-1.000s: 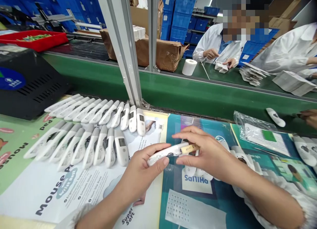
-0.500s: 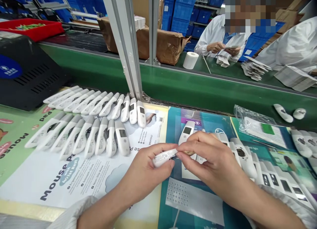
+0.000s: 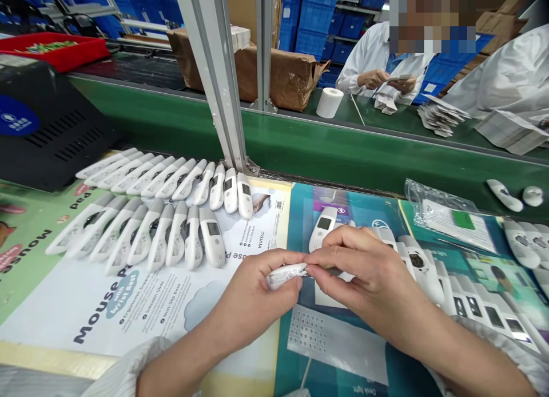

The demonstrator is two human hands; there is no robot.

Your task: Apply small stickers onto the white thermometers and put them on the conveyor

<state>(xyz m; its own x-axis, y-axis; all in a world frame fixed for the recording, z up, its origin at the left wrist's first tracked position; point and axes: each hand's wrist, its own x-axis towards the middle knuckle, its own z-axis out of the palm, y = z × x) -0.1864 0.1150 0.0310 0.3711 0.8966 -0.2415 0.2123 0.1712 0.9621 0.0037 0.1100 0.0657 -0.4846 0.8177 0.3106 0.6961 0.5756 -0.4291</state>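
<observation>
Between my hands, over the middle of the table, is a white handheld thermometer (image 3: 285, 275) lying on its side. My left hand (image 3: 261, 294) is closed around its body, thumb below and forefinger on top. My right hand (image 3: 364, 265) pinches at the thermometer's right end with thumb and fingers; the exact spot it grips is hidden behind the fingertips. Just behind my right hand another thermometer (image 3: 323, 226) lies with its dark screen up. Below the hands rests a clear sheet of small round dots (image 3: 337, 342).
Two rows of thermometers, a back row (image 3: 184, 179) and a front row (image 3: 146, 237), lie on the left. Opened white housings (image 3: 467, 300) line the right side. A metal post (image 3: 218, 82) stands before the green conveyor (image 3: 343, 151). Across it, a co-worker (image 3: 369, 59) handles papers.
The two white pieces on the conveyor have shifted right. The thermometer in my hands has turned slightly towards level. My hands hold nearly the same position.
</observation>
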